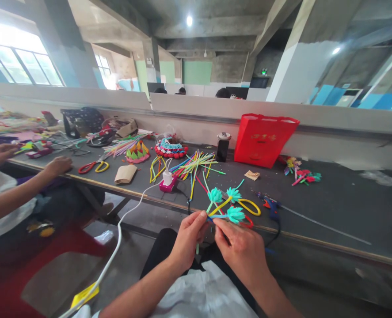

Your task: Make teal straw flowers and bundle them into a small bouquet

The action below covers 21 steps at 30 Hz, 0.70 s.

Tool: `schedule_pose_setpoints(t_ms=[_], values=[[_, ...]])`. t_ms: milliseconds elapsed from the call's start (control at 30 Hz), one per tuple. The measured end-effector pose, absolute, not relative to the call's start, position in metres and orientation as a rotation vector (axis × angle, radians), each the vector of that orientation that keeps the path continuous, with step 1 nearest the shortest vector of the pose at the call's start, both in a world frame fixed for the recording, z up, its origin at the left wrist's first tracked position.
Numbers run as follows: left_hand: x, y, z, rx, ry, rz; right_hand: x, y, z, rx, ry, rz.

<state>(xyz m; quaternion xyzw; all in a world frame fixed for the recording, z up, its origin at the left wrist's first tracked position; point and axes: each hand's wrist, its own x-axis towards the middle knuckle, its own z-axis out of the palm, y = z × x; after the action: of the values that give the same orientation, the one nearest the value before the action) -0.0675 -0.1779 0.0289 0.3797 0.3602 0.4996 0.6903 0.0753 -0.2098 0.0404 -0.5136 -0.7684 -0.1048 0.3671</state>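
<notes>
My left hand is closed, its thumb and fingers pinching the gathered stems of a small bunch of pipe-cleaner flowers. Three teal flower heads fan out from the stems, along with a yellow pipe-cleaner loop and a red loop. Against the same joint, my right hand is closed too, its thumb and forefinger at a short dark-blue piece, seemingly a pipe cleaner at the stems. A pale green stem end sticks out below my left hand. The fingertips partly hide the joint.
Right of the flowers lies a blue glue gun with a long glue stick. Loose pipe cleaners, a pink power strip, scissors, a dark bottle and a red bag are on the table. A co-worker's hand rests at left.
</notes>
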Motion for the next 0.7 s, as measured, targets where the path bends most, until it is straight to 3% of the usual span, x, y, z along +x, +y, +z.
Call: schedule_pose_setpoints(t_ms=[300,700], values=[[-0.071,-0.184,0.029,0.748,0.718,1.08,0.075,-0.215,0.037,-1.285,-1.95,-0.349],[-0.065,-0.195,0.029,0.71,0.693,1.062,0.072,-0.215,0.039,-1.157,-1.589,0.46]])
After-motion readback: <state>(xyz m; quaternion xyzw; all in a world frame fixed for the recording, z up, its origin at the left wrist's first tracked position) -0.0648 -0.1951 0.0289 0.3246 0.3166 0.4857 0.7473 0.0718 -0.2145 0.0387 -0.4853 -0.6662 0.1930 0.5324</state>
